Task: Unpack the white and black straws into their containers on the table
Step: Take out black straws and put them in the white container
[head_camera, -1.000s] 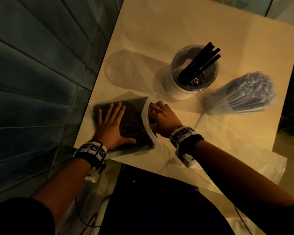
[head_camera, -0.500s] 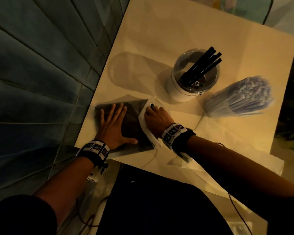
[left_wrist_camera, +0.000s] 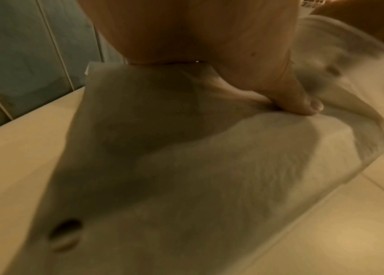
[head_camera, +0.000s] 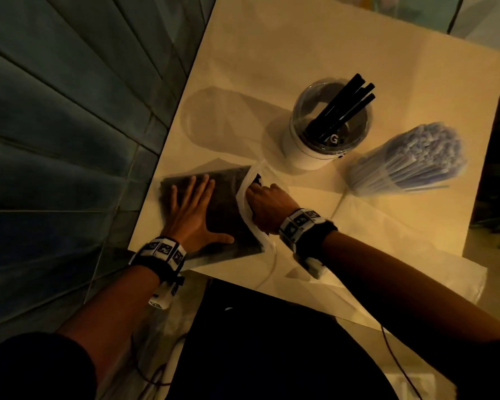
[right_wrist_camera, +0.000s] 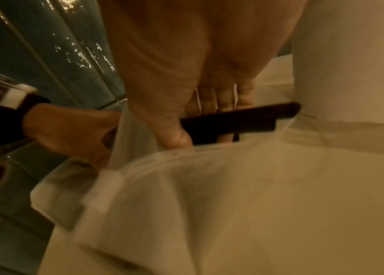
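Note:
A clear plastic bag of black straws (head_camera: 225, 215) lies flat at the table's near left corner. My left hand (head_camera: 195, 203) presses on it with straight, spread fingers; in the left wrist view the thumb (left_wrist_camera: 303, 104) rests on the bag (left_wrist_camera: 186, 167). My right hand (head_camera: 264, 200) reaches into the bag's open mouth. In the right wrist view its thumb and fingers pinch a few black straws (right_wrist_camera: 238, 121). A white cup with a clear lid (head_camera: 309, 157) holds several black straws (head_camera: 344, 108). To its right a bundle of white straws (head_camera: 410, 163) stands upright.
The cream table (head_camera: 272, 53) ends at its left edge by a blue-green panelled wall (head_camera: 70, 111). White paper or plastic sheets (head_camera: 387, 255) lie under my right forearm. A dark object (head_camera: 497, 168) sits at the right edge.
My right hand has pushed a little further left into the bag's mouth and closed on black straws. The left hand stays flat on the bag.

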Demonstrator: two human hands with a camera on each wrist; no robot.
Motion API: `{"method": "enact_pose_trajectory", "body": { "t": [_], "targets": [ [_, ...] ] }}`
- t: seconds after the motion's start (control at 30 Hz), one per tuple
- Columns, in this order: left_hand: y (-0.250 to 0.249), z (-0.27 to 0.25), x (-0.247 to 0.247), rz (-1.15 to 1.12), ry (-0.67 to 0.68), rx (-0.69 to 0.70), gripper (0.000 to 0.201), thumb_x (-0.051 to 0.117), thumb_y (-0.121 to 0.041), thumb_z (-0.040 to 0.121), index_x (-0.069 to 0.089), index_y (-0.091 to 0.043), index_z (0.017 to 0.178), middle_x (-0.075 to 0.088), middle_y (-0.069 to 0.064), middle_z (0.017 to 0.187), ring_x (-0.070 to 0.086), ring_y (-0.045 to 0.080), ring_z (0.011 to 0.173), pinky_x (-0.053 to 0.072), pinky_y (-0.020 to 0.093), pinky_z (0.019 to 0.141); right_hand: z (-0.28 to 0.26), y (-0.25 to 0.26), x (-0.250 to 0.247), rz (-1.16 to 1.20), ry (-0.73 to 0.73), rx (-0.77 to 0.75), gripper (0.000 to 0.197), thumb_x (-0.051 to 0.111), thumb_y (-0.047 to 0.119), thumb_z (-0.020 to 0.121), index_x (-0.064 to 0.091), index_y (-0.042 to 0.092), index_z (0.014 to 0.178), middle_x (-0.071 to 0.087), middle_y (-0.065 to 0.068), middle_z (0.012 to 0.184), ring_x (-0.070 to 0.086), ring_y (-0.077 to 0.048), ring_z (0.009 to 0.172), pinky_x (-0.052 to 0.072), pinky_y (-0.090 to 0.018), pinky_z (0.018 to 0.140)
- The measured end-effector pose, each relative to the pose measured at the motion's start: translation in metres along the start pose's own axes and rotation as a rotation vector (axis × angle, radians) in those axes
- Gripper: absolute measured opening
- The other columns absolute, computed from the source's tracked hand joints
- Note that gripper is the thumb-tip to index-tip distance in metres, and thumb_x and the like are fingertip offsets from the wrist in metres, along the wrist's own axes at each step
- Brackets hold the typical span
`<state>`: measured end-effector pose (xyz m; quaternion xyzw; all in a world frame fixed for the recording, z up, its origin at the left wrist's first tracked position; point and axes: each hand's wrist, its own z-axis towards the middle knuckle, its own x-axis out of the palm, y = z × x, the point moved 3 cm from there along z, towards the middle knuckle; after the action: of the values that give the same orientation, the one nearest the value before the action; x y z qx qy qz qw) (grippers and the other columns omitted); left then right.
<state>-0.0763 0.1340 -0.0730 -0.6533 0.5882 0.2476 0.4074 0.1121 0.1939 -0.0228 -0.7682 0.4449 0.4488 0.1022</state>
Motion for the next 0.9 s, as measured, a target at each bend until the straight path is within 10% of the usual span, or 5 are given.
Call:
{"method": "enact_pose_trajectory", "body": {
  "t": [0.2, 0.47, 0.9],
  "targets": [
    [0.001, 0.0, 0.0, -0.002, -0.007, -0.003, 0.144, 0.037, -0.103, 0.049, -0.011, -0.023, 0.158, -0.018, -0.005, 0.166, -0.022, 0.017, 0.151, -0.013, 0.057, 0.12, 0.001, 0.0, -0.001, 0.037, 0.006, 0.1, 0.048, 0.049, 0.011, 0.097, 0.038, -0.007, 0.14, 0.055, -0.019, 0.129, 0.063, -0.04, 0.103, 0.043, -0.04, 0.075],
    [-0.002, 0.0, -0.003, -0.019, 0.005, -0.001, 0.143, 0.053, -0.097, 0.054, -0.013, -0.024, 0.158, -0.021, -0.007, 0.165, -0.024, 0.015, 0.15, -0.014, 0.057, 0.12, -0.015, -0.035, -0.009, 0.118, 0.076, 0.2, 0.018, 0.051, 0.02, 0.094, 0.066, 0.011, 0.097, 0.068, -0.006, 0.091, 0.066, -0.029, 0.083, 0.047, -0.032, 0.068],
    [-0.001, 0.007, -0.008, -0.015, 0.006, -0.004, 0.144, 0.058, -0.094, 0.053, -0.011, -0.025, 0.158, -0.011, -0.005, 0.167, -0.013, 0.017, 0.153, -0.01, 0.056, 0.121, -0.088, -0.098, 0.045, 0.225, 0.082, 0.398, 0.019, 0.047, 0.024, 0.094, 0.066, 0.024, 0.096, 0.062, 0.004, 0.078, 0.059, -0.02, 0.07, 0.042, -0.031, 0.063]
  ]
}}
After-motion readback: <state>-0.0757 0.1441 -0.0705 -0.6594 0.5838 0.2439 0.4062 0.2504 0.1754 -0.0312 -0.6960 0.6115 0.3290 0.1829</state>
